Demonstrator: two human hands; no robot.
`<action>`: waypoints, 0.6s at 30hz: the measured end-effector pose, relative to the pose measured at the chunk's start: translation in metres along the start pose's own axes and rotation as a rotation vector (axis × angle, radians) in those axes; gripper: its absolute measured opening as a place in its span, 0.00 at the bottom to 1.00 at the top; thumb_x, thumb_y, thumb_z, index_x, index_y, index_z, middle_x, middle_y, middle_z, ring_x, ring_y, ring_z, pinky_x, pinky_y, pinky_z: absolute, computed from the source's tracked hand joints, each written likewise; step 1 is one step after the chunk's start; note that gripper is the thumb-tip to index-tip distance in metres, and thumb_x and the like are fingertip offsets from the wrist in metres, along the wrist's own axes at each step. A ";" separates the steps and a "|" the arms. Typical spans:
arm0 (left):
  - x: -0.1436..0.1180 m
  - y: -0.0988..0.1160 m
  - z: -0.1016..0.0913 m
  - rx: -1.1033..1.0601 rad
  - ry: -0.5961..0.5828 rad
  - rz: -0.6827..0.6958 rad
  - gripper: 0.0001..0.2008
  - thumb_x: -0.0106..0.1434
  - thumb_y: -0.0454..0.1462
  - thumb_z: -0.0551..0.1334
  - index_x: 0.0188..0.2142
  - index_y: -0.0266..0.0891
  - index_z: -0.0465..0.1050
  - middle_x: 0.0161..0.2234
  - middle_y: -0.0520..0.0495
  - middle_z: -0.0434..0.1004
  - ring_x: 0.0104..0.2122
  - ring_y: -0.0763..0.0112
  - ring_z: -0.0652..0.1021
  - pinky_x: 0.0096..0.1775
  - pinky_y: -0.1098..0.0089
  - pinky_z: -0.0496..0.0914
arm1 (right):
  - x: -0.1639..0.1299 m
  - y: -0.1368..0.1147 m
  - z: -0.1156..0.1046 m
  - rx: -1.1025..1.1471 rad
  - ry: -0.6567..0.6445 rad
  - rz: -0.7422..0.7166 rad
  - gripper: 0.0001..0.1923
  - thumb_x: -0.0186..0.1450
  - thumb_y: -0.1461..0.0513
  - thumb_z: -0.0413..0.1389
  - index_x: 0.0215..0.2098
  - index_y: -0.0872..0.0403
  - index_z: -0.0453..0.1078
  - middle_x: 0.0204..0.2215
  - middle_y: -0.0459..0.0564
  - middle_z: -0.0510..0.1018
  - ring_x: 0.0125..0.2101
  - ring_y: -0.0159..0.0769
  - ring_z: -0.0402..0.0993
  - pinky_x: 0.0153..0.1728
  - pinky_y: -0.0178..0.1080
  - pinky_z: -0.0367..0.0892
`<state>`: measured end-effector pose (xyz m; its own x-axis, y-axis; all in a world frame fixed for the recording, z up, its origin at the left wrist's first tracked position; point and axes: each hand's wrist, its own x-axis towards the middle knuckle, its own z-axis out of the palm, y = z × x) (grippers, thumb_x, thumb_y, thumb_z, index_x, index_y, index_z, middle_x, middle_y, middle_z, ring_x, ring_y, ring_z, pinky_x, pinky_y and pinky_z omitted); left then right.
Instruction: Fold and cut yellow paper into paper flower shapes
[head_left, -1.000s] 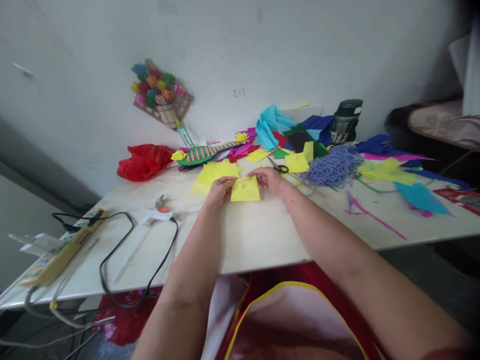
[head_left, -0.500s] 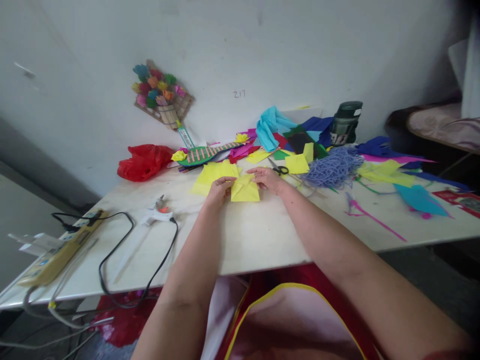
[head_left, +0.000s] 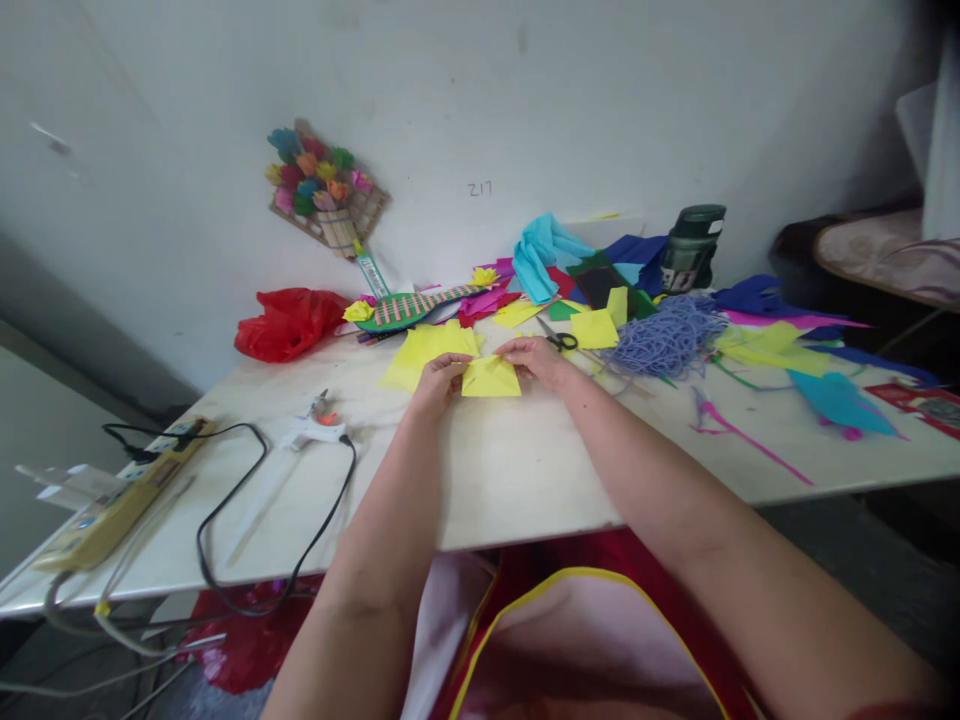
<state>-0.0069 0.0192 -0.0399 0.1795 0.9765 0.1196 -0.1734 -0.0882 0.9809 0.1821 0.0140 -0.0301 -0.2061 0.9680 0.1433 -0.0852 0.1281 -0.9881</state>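
Between my two hands is a small piece of yellow crepe paper (head_left: 491,379), creased and partly folded along its far edge. My left hand (head_left: 442,380) pinches its far left corner, fingers closed. At the far right corner, my right hand (head_left: 534,360) pinches the same piece between thumb and fingers. A larger yellow paper sheet (head_left: 420,352) lies flat just beyond my left hand. Dark-handled scissors (head_left: 559,340) rest behind my right hand, beside yellow paper squares (head_left: 595,328).
On the left lie a white glue gun (head_left: 319,430) with a black cord and a yellow power strip (head_left: 127,500). Along the wall are a red plastic bag (head_left: 291,325), a green decorated shape (head_left: 412,308), a tangle of purple strands (head_left: 667,335) and a dark bottle (head_left: 691,248).
The yellow piece's far edge has folded toward me, so the piece looks shorter from front to back. Both hands stay almost in the same place.
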 end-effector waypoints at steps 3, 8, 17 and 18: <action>-0.001 0.001 0.001 0.005 0.012 0.000 0.11 0.42 0.34 0.63 0.28 0.34 0.71 0.12 0.57 0.59 0.13 0.83 0.59 0.17 0.77 0.50 | -0.001 -0.002 0.001 0.005 0.013 0.001 0.09 0.48 0.67 0.53 0.28 0.59 0.71 0.15 0.43 0.69 0.13 0.22 0.56 0.11 0.28 0.45; -0.002 0.002 0.002 0.023 0.029 -0.015 0.12 0.41 0.36 0.64 0.29 0.35 0.71 0.15 0.54 0.64 0.15 0.80 0.65 0.19 0.76 0.56 | -0.002 -0.003 0.000 0.042 -0.013 -0.023 0.09 0.49 0.64 0.53 0.27 0.60 0.71 0.14 0.44 0.68 0.12 0.23 0.57 0.10 0.29 0.45; -0.005 0.005 0.003 0.018 -0.020 0.017 0.13 0.43 0.35 0.62 0.31 0.34 0.70 0.18 0.53 0.67 0.18 0.79 0.68 0.23 0.76 0.63 | 0.001 0.002 0.003 -0.051 0.036 -0.056 0.11 0.46 0.60 0.59 0.27 0.59 0.70 0.16 0.41 0.68 0.12 0.20 0.53 0.11 0.28 0.44; -0.005 0.006 0.003 0.014 -0.023 0.016 0.14 0.43 0.35 0.62 0.33 0.34 0.70 0.19 0.53 0.68 0.19 0.78 0.69 0.24 0.75 0.64 | 0.002 0.003 0.003 -0.055 0.038 -0.058 0.11 0.47 0.61 0.59 0.28 0.59 0.70 0.17 0.41 0.68 0.13 0.20 0.54 0.11 0.28 0.45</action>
<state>-0.0061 0.0133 -0.0345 0.1994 0.9700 0.1390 -0.1632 -0.1070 0.9808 0.1787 0.0158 -0.0325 -0.1655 0.9659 0.1990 -0.0421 0.1947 -0.9800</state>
